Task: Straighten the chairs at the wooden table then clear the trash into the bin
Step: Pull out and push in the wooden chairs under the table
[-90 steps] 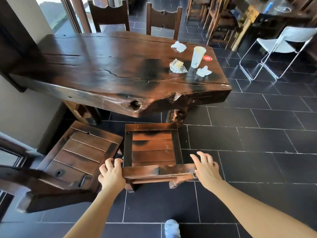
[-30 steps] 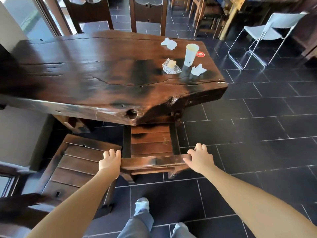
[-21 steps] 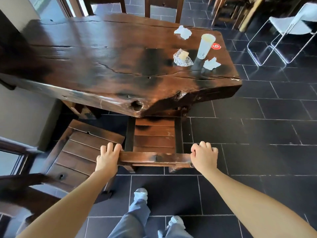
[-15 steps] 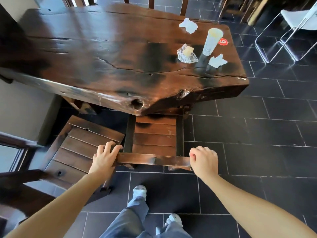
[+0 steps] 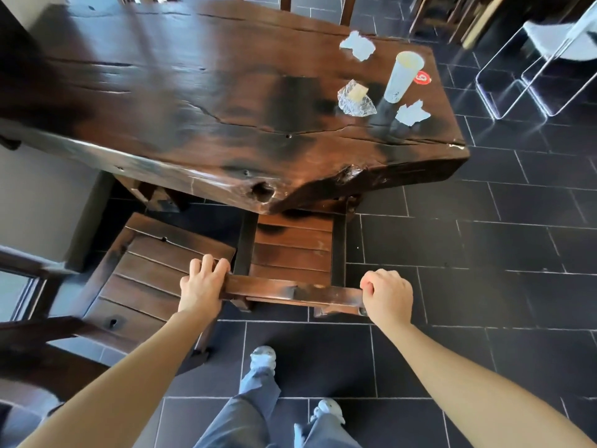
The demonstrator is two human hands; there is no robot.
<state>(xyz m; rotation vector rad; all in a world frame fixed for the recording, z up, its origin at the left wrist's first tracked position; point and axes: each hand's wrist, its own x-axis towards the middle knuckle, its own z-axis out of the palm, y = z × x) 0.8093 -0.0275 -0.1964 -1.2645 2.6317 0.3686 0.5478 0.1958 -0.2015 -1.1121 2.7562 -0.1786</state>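
Observation:
A slatted wooden chair (image 5: 292, 250) stands with its seat partly under the dark wooden table (image 5: 181, 101). My left hand (image 5: 202, 284) grips the left end of its top rail (image 5: 290, 291). At the rail's right end my right hand (image 5: 387, 294) is curled round it. On the table's right part lie a white paper cup (image 5: 402, 76), a foil wrapper with a yellow piece (image 5: 355, 98) and two crumpled white napkins (image 5: 357, 45) (image 5: 412, 113).
A second wooden chair (image 5: 145, 286) stands askew at the left, close to the wall. Two more chair backs show beyond the table. A white folding chair (image 5: 549, 46) stands at the top right. My legs and shoes are on the dark tiled floor (image 5: 484, 253).
The chair has slid forward, its seat going under the table edge. My hands stayed on the rail ends and I stepped closer.

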